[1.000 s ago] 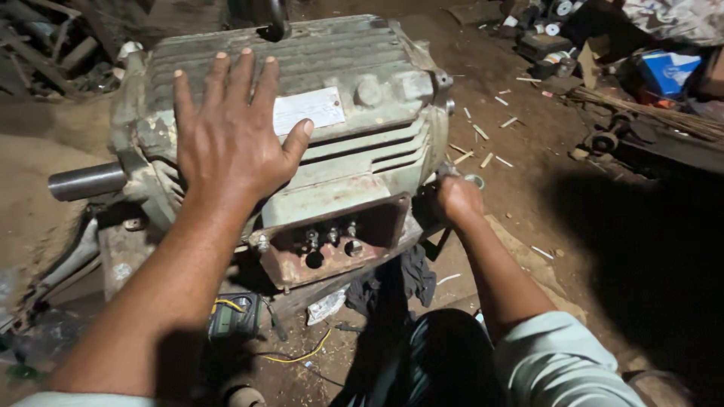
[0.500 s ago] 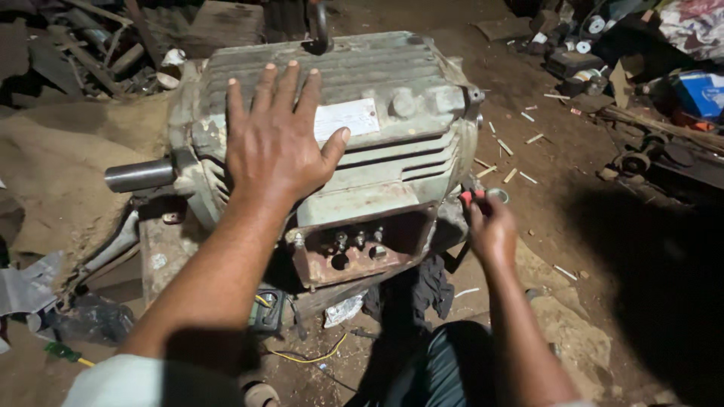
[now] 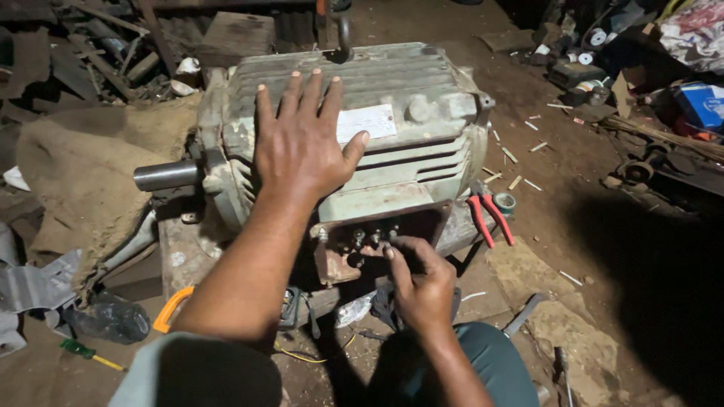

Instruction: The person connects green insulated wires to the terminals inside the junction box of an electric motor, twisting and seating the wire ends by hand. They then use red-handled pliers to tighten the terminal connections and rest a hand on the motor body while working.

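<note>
Hand first: our left hand [image 3: 302, 139] lies flat, fingers spread wide, palm down on the ribbed top of the big pale green electric motor [image 3: 354, 136]. It grips nothing; we judge the spread palm is there to steady the casing and brace our lean while the other hand works lower down. The motor sits on a rough block on the dirt floor [image 3: 573, 218], its bare steel shaft [image 3: 167, 175] sticking out to the left and a white nameplate [image 3: 367, 122] just beside our thumb.

Left of the motor we see a heap of sacking [image 3: 83, 173], a crumpled plastic bottle [image 3: 113, 320], a small green-handled screwdriver [image 3: 90, 354] and an orange-handled tool [image 3: 172, 309] half under our forearm.

Below the casing the terminal box [image 3: 369, 241] stands open, its lid off, showing a row of studs. Our right hand [image 3: 418, 286] reaches up to it, fingertips [image 3: 388, 252] pinched together at one of the studs; whether they hold a nut or only touch it we cannot tell. The forearm and dark cloth under it hide part of the box's lower edge.

Further right, red-handled pliers [image 3: 489, 218] lie against the motor's foot, within easy reach, beside a small roll of tape [image 3: 505, 202]. Wood splinters litter the floor, and scrap parts crowd the far right in shadow.
</note>
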The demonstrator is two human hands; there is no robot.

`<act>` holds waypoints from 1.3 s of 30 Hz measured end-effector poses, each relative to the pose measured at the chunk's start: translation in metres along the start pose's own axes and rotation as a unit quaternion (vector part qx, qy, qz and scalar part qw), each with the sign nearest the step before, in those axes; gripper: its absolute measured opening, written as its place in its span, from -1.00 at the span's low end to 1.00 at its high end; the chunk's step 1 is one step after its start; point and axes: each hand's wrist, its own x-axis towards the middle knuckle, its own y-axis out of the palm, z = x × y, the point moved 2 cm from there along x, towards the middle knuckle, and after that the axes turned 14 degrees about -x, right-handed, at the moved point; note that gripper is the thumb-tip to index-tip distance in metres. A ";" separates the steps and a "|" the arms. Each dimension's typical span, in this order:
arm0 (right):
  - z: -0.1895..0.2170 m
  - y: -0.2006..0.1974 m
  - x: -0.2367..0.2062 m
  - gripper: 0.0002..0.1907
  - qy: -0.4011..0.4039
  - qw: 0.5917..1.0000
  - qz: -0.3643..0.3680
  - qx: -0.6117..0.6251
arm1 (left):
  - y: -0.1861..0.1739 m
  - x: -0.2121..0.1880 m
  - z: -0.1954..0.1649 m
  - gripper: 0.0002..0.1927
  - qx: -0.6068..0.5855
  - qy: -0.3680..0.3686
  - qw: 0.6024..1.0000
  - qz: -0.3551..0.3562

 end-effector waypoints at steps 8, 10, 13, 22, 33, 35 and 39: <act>0.017 0.016 0.012 -0.87 -0.070 0.994 -0.066 -0.051 | 0.000 -0.001 -0.001 -0.17 -0.005 0.001 1.000 -0.005; 0.018 0.017 0.011 -0.87 -0.074 0.993 -0.072 -0.057 | 0.000 -0.001 -0.001 -0.17 -0.004 0.002 1.000 -0.006; 0.018 0.019 0.007 -0.85 -0.058 0.992 -0.091 -0.064 | 0.001 -0.001 -0.001 -0.17 -0.005 0.002 1.000 -0.006; 0.023 0.020 0.006 -0.84 -0.130 0.980 -0.107 -0.108 | 0.007 0.001 0.001 -0.18 0.007 0.003 1.000 -0.005; 0.021 0.027 0.015 -0.67 -0.061 0.951 -0.071 -0.296 | 0.006 -0.001 0.000 -0.16 0.003 -0.006 1.000 0.008; 0.020 0.027 0.016 -0.67 -0.041 0.949 -0.054 -0.309 | 0.006 0.000 0.000 -0.17 0.007 -0.003 1.000 0.007; 0.024 0.016 0.004 -0.79 -0.055 0.967 -0.068 -0.238 | 0.005 0.000 0.000 -0.16 0.003 -0.002 1.000 0.004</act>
